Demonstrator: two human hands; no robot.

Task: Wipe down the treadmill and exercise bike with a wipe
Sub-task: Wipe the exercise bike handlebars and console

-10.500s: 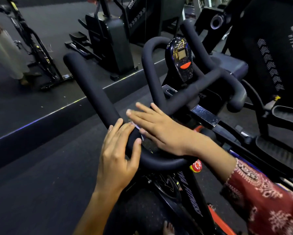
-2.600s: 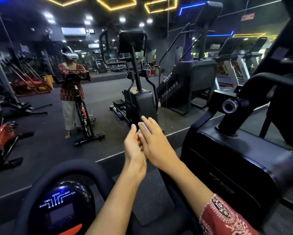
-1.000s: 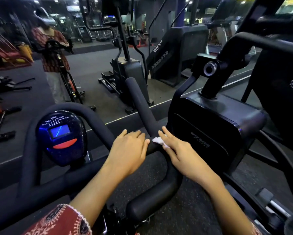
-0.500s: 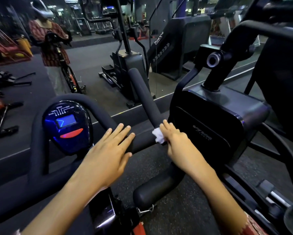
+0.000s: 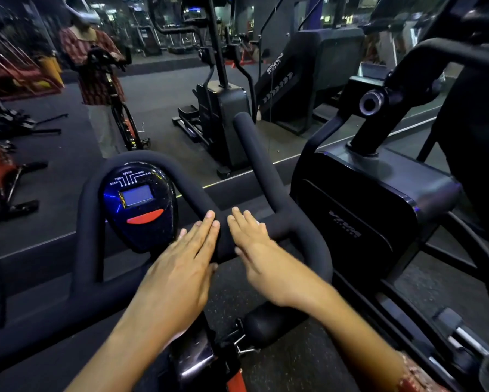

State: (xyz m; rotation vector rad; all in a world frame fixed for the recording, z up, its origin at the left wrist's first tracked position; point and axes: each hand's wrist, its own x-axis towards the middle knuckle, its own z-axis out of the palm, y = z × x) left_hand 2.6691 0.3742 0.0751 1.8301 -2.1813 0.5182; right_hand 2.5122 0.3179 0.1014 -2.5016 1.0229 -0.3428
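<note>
**2 flat hands on the foam handlebar**

We lay our left hand (image 5: 181,267) and right hand (image 5: 263,256) palm-down on the exercise bike's matte black, foam-padded tubular handlebar (image 5: 291,222). Fingers are straight and together, gripping nothing, the fingertips nearly meeting on the crossbar. The wipe does not show; whether it lies under the right palm we cannot tell. Just left sits the glossy black oval plastic console (image 5: 140,205), with a blue rectangular screen and 1 red button.

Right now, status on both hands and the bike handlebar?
Left hand open, flat on exercise bike handlebar. Right hand open, flat beside it. Wipe not visible. Nothing blocking.
</note>
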